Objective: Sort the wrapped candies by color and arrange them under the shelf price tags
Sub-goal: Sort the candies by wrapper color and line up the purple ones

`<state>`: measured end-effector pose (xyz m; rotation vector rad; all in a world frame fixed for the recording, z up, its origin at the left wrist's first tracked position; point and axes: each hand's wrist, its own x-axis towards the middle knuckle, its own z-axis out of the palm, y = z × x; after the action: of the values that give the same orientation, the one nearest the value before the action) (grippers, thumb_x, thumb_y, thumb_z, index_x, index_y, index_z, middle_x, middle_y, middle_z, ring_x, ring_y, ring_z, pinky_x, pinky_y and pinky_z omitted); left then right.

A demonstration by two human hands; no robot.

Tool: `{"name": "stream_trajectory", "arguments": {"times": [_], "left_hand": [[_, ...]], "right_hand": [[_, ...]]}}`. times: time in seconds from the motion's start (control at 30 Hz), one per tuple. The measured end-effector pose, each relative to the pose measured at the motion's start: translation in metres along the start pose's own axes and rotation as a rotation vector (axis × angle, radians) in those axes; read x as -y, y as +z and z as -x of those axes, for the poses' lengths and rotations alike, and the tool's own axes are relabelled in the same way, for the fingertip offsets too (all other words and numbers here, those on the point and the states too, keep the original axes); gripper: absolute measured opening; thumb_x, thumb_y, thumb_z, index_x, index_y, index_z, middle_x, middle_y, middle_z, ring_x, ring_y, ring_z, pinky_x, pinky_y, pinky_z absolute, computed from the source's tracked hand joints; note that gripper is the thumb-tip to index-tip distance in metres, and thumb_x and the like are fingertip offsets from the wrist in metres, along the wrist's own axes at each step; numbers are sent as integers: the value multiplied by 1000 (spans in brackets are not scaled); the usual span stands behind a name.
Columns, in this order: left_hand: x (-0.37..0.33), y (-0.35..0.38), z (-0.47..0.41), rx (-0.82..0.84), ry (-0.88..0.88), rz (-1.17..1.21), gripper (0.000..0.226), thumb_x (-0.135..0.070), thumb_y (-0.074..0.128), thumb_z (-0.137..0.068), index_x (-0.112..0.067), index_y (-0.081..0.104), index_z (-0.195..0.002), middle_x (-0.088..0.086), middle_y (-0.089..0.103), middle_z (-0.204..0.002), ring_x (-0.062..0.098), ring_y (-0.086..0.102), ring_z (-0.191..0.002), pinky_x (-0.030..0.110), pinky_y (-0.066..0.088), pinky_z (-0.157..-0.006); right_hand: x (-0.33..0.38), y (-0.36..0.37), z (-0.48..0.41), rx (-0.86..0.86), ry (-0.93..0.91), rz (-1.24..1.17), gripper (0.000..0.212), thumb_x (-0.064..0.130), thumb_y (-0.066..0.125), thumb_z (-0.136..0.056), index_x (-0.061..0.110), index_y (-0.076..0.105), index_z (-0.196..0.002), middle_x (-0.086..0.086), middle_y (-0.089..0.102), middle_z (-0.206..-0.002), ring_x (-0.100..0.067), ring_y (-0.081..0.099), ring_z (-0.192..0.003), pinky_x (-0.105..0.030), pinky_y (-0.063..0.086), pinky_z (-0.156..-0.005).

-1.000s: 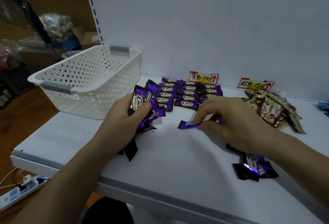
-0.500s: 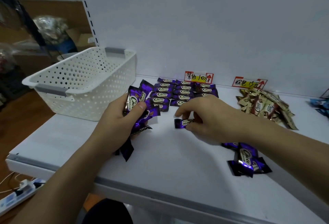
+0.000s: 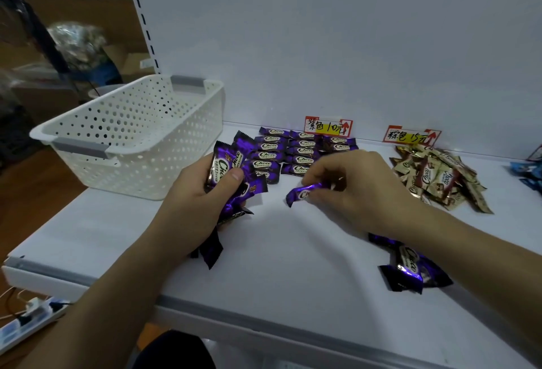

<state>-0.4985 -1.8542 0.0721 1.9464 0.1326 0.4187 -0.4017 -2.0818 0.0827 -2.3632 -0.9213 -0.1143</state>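
- Shiny purple wrapped candies (image 3: 296, 151) lie in neat rows under the purple price tag (image 3: 328, 127), so colours match.
- Left hand (image 3: 199, 207) grips a bunch of purple candies (image 3: 231, 175), ready to hand over.
- Right hand (image 3: 355, 189) pinches one purple candy (image 3: 302, 192) just above the white shelf (image 3: 293, 251), near the rows.
- Gold-brown wrapped candies (image 3: 437, 176) sit piled under the brown tag (image 3: 410, 135).
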Motion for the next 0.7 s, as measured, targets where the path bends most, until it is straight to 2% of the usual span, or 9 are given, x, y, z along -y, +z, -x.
{"name": "stream_trajectory", "arguments": {"times": [0.07, 0.17, 0.2, 0.3, 0.4, 0.5, 0.6, 0.67, 0.7], "left_hand": [[-1, 0, 1, 6, 8, -6, 22, -24, 55, -102, -25, 66, -83, -8, 73, -74, 4, 63, -64, 11, 44, -59], [-3, 1, 1, 6, 8, 0, 25, -24, 55, -102, -28, 64, -79, -10, 72, -72, 2, 62, -62, 11, 43, -57], [-3, 1, 2, 1, 8, -7, 25, -24, 55, -102, -28, 64, -78, -11, 72, -71, 1, 61, -61, 10, 43, -56], [-3, 1, 1, 4, 6, -22, 24, -26, 55, -102, -27, 64, -79, -11, 72, -73, 2, 63, -63, 12, 43, -56], [-2, 0, 1, 11, 3, -33, 24, -27, 54, -102, -27, 64, -80, -10, 73, -74, 4, 64, -65, 14, 43, -57], [-3, 1, 1, 9, 12, -37, 24, -26, 54, -102, -26, 64, -79, -11, 72, -73, 1, 63, -63, 12, 42, -56], [-3, 1, 1, 3, 14, -35, 24, -25, 55, -102, -25, 63, -79, -12, 71, -71, 0, 61, -61, 10, 42, -56], [-3, 1, 2, 4, 18, -34, 23, -25, 55, -102, -25, 63, -80, -12, 72, -72, 0, 62, -62, 11, 42, -57], [-2, 1, 1, 5, 17, -33, 22, -25, 55, -102, -25, 64, -81, -12, 72, -73, 1, 63, -63, 11, 42, -57]], "right_hand": [[-2, 1, 7, 28, -114, 98, 13, 21, 78, -84, 30, 79, -94, 17, 73, -88, -1, 64, -84, -9, 45, -70], [-3, -2, 14, 74, -145, 115, 13, 28, 78, -85, 30, 80, -97, 17, 74, -97, -1, 66, -90, -19, 52, -79], [-4, -4, 15, 59, -147, 119, 14, 30, 78, -85, 30, 79, -99, 17, 74, -101, -1, 66, -93, -18, 51, -80], [-8, -12, 18, -40, -101, 88, 18, 25, 77, -85, 32, 74, -101, 18, 71, -102, 0, 63, -94, -6, 41, -74], [-6, -13, 18, 49, -73, 85, 20, 28, 75, -86, 35, 70, -103, 22, 66, -100, 1, 60, -94, -8, 40, -70], [-3, -6, 15, 126, -82, 121, 14, 31, 74, -87, 33, 72, -101, 19, 65, -95, -1, 62, -86, -16, 46, -72], [1, -3, 12, 56, -60, 146, 6, 25, 69, -89, 28, 74, -91, 15, 70, -84, -4, 64, -76, -27, 52, -73], [3, -2, 8, 8, -75, 207, 13, 20, 62, -90, 25, 74, -89, 11, 71, -77, -7, 62, -69, -26, 50, -69], [4, -3, 5, 8, -67, 211, 16, 18, 61, -91, 24, 75, -90, 11, 71, -77, -5, 60, -66, -20, 48, -66]]}}
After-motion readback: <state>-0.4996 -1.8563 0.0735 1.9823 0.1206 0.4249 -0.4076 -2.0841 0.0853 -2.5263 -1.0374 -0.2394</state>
